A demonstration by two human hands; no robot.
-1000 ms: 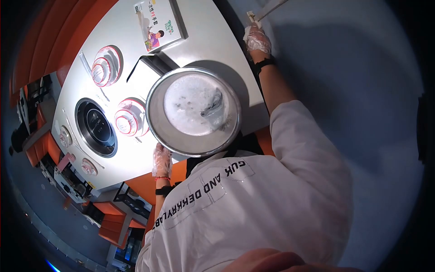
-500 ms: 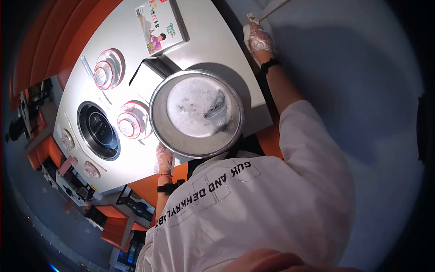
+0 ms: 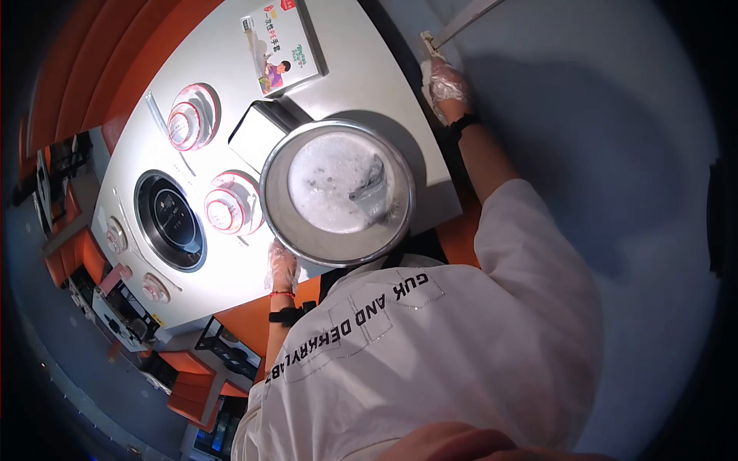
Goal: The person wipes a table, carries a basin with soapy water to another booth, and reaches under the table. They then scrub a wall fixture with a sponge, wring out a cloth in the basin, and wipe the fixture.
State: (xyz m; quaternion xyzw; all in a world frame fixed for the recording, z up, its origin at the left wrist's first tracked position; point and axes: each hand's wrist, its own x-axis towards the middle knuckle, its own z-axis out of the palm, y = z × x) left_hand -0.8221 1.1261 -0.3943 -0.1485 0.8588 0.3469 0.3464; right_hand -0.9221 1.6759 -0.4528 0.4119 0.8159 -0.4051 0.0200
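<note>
A large metal basin (image 3: 278,219) holds foamy white water, with a greyish cloth-like item (image 3: 371,184) partly sunk in the suds. My left hand (image 3: 282,267), in a clear plastic glove, is at the basin's lower left rim and seems to grip it; its fingertips are partly hidden there. Stretched out beyond the table's right edge, my right hand (image 3: 448,86) wears the same kind of glove. Its fingers are closed on a pale, crumpled cloth (image 3: 428,42), against the end of a thin strip (image 3: 469,21) on the grey-blue surface.
The white table (image 3: 346,69) carries a box of disposable gloves (image 3: 280,48), a dark-sided box with a white top (image 3: 257,138), red-rimmed dish stacks (image 3: 225,211) (image 3: 184,127) and a round black cooker (image 3: 171,220). Orange seating (image 3: 100,61) stands behind.
The view has shifted slightly, moving the table items rightward in the picture. My right hand and the cloth appear slightly lower. My left hand stays at the basin's rim.
</note>
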